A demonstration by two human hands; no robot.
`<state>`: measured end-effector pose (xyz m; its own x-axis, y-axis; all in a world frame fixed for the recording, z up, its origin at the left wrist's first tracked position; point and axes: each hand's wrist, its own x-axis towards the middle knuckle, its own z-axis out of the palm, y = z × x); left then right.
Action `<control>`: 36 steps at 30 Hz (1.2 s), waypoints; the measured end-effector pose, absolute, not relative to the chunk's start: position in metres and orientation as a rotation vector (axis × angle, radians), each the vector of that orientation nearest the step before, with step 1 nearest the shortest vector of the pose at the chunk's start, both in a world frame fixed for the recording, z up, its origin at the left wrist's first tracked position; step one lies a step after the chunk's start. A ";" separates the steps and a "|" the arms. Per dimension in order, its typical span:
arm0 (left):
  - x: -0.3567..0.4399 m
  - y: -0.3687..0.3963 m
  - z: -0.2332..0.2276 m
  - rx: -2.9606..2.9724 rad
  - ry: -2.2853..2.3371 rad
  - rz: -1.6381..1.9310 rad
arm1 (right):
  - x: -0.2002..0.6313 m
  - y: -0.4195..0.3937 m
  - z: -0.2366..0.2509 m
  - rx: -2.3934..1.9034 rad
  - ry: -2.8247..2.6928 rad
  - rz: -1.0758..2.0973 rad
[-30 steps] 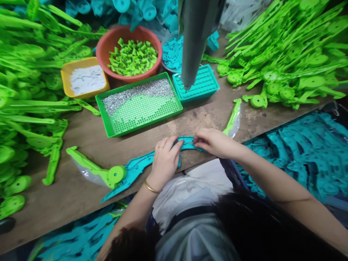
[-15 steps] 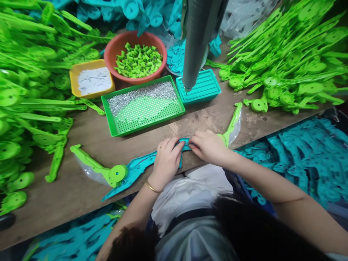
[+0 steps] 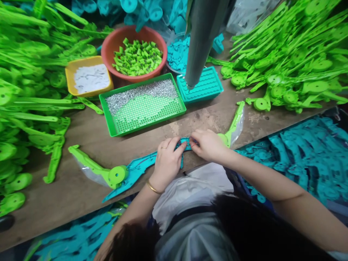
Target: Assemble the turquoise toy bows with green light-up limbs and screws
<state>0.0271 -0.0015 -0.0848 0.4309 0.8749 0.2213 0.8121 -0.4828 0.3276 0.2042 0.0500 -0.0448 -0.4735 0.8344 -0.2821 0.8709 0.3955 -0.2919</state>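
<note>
Left hand [image 3: 166,161] and right hand [image 3: 208,145] both pinched shut on teal plastic piece [image 3: 141,167]; green screw tray [image 3: 143,104] just behind.

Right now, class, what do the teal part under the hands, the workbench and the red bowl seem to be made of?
Teal part: moulded plastic, likely; uniform colour, slight sheen. Workbench: apparently wood, brown, worn and stained matte. Red bowl: probably plastic; smooth, evenly coloured rim.

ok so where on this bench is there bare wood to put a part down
Bare wood lies between the green screw tray and the teal part under the left hand, and right of the teal tray, before the right green pile. The left green pile and the bowls behind are crowded.
</note>
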 end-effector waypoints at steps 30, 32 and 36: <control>0.027 0.001 -0.083 2.523 1.499 0.474 | 0.231 0.057 -0.042 1.605 2.696 -0.847; 0.027 0.001 -0.081 2.525 1.491 0.454 | 0.226 0.060 -0.044 1.580 2.732 -0.910; 0.027 0.001 -0.082 2.510 1.499 0.462 | 0.220 0.065 -0.048 1.504 2.795 -0.920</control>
<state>0.0267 0.0010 -0.0824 0.4428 0.8802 0.1706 0.8238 -0.4745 0.3102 0.2197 0.0646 -0.0475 -0.5752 0.8099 -0.1148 0.7197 0.4343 -0.5417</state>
